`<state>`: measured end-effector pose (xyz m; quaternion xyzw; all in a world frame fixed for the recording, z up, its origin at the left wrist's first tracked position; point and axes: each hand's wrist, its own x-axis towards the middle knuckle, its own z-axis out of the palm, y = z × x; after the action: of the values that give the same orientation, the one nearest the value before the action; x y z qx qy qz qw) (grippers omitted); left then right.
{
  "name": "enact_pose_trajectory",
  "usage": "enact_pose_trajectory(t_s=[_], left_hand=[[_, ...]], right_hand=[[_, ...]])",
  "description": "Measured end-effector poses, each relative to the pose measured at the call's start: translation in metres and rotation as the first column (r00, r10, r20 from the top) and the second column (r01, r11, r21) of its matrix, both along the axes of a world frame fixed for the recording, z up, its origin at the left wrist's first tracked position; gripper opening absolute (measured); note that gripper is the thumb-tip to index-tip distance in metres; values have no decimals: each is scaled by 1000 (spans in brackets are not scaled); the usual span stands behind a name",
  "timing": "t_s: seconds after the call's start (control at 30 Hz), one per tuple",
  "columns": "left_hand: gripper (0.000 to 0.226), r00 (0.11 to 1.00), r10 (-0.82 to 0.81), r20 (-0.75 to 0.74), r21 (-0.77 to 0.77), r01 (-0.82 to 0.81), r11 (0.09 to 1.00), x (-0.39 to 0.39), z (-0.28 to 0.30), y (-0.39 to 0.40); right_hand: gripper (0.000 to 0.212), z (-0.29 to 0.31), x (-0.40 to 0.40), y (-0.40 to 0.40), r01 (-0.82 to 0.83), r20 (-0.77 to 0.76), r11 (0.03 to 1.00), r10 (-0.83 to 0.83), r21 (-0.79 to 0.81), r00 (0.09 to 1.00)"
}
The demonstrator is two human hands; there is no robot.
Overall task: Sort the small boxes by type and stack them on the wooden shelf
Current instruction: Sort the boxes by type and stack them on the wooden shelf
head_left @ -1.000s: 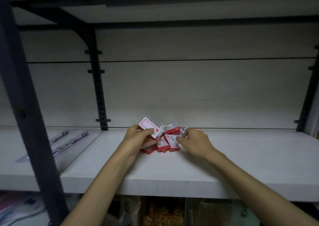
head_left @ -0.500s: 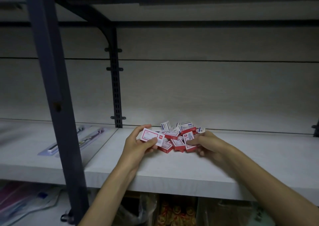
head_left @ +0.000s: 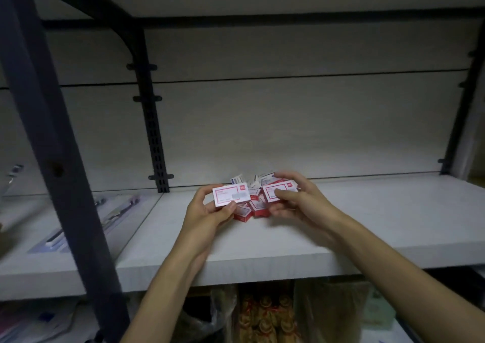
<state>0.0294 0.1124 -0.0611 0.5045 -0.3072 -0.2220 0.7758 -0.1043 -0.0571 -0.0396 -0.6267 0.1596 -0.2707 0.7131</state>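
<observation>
Second red-and-white box lifted from the pile

A matching box had been raised in the right hand; another, at nine o'clock, was pinched by left hand fingers.

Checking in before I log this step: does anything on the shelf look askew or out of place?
Yes. The small boxes lie in a jumbled, tilted heap near the back of the wooden shelf, not stacked. Left hand and right hand each hold one red-and-white box.

Print on both held boxes too blurred to read

both hands raised, fingers curled, each gripping something
</observation>
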Motion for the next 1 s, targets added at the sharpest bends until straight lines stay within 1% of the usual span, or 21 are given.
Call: enact_pose_trajectory(t_s=[0.1,0.2,0.33,0.43,0.57,0.63,0.77,0.9,1.0], left_hand=[[43,998,-59,6,-17,59,998,-8,3,-11],[44,988,-146,58,-11,147,989,-21,4,-25],[45,957,-245,153,16,245,969,-52,9,-53],[46,931,-294,217,40,293,955,-80,13,-79],[45,894,-360,267,126,337,933,-120,14,-105],[44,879,-384,284,165,350,922,-141,14,-117],[39,848,-419,324,198,372,907,-190,16,-144],[38,817,-442,371,213,388,897,-257,19,-175],[39,814,-454,362,221,398,890,-310,17,-203]], right_hand=[[42,-4,-18,-2,30,52,999,-31,14,998],[48,-8,-45,-4,91,45,993,-88,-71,995],[48,-5,-92,-11,197,39,972,-193,-130,980],[46,0,-132,-20,241,23,953,-241,-182,970],[48,9,-188,-37,280,-22,932,-293,-229,956],[48,12,-214,-47,295,-26,929,-308,-223,951],[48,10,-266,-71,311,-40,918,-330,-246,943],[47,6,-327,-96,317,-36,903,-342,-291,939],[46,5,-383,-117,335,-10,902,-351,-274,936]])
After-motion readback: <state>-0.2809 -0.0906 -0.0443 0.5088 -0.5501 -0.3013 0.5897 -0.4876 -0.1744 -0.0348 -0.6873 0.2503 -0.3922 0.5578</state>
